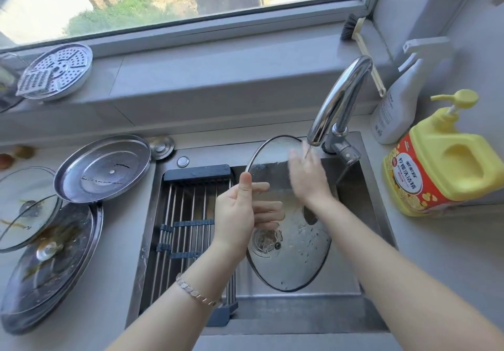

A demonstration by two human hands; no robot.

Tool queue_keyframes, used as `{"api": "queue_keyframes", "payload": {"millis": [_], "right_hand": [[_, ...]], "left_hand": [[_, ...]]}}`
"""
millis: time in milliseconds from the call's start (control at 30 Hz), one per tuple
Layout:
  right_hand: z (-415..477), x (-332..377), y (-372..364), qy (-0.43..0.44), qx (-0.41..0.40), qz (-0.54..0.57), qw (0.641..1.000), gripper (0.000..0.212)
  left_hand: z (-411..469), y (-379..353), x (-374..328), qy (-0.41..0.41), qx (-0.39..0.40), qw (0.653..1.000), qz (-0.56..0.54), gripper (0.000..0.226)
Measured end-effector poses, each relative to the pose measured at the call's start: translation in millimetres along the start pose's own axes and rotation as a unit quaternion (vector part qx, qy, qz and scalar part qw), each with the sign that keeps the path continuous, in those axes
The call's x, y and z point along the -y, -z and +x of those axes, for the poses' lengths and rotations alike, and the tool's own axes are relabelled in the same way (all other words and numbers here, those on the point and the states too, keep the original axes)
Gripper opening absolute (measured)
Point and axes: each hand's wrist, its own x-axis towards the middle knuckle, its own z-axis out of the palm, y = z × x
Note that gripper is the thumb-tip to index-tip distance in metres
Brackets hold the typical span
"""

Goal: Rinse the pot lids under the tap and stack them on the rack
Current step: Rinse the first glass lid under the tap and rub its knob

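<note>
1. Left hand (240,214) grasps the glass lid (294,263) at its rim, thumb in front. The lid is tilted over the sink (141,241), probably so water drains.
2. Right hand (305,176) is released and flat on the lid under the tap (341,99), likely wiping.
3. Rack (188,214) is just beside the lid.
4. Right hand is blurred and the stream faint. The dark oval behind the glass may be the knob.

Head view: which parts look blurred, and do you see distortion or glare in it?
In the head view the right hand is smeared by motion blur, while the left hand gripping the lid is sharp; the window frame bows from wide-angle distortion; daylight puts bright highlights on the tap.
</note>
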Motion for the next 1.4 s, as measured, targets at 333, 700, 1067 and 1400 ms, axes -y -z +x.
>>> {"api": "queue_keyframes", "payload": {"millis": [333, 700, 1067, 1400], "right_hand": [[-71, 37, -22, 0.273, -0.077, -0.036, 0.958, 0.052], [-54, 51, -4, 0.242, -0.021, -0.112, 0.963, 0.068], [-104, 8, -19, 0.248, -0.023, -0.096, 0.964, 0.062], [-119, 5, -16, 0.064, 0.007, -0.046, 0.997, 0.083]], "left_hand": [[19, 0, -2, -0.012, -0.109, 0.994, -0.021, 0.043], [12, -2, -5, 0.001, -0.125, 0.989, -0.072, 0.043], [7, 11, 5, 0.024, -0.159, 0.973, -0.166, 0.050], [6, 13, 2, 0.019, -0.217, 0.954, -0.206, 0.047]]}}
